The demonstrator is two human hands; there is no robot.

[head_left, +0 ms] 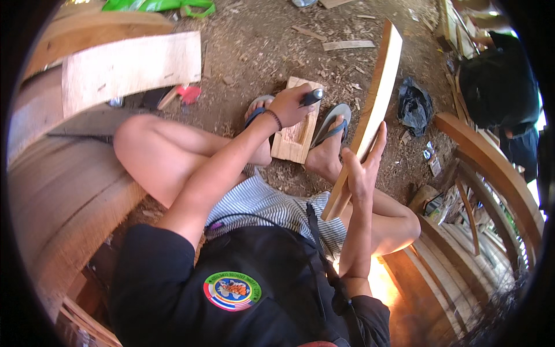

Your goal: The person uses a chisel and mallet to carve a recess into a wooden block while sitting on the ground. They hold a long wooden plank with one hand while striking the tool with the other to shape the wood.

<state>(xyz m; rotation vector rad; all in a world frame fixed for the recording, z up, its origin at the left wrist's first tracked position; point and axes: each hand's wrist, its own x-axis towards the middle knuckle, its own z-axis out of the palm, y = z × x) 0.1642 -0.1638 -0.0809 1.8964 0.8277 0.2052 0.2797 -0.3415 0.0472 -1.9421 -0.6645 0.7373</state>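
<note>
My left hand (291, 106) is closed around a black-handled tool (312, 97) with a shiny metal cap on its end; its other end is hidden by the hand. Directly below that hand lies a pale wooden block (291, 151) with a recess cut into its face, on the ground between my sandalled feet. My right hand (364, 173) grips a long wooden board (378, 95) near its lower part, fingers on one side and thumb on the other. The board stands tilted, its lower end by my right thigh and its far end reaching past my right foot.
Large planks (133, 72) are stacked at the left, and curved-looking timbers (491, 156) stand at the right. A crumpled black plastic bag (414, 105) lies right of the board. Wood chips and offcuts (348, 44) litter the dirt floor. A person in dark clothing (498, 87) is at the far right.
</note>
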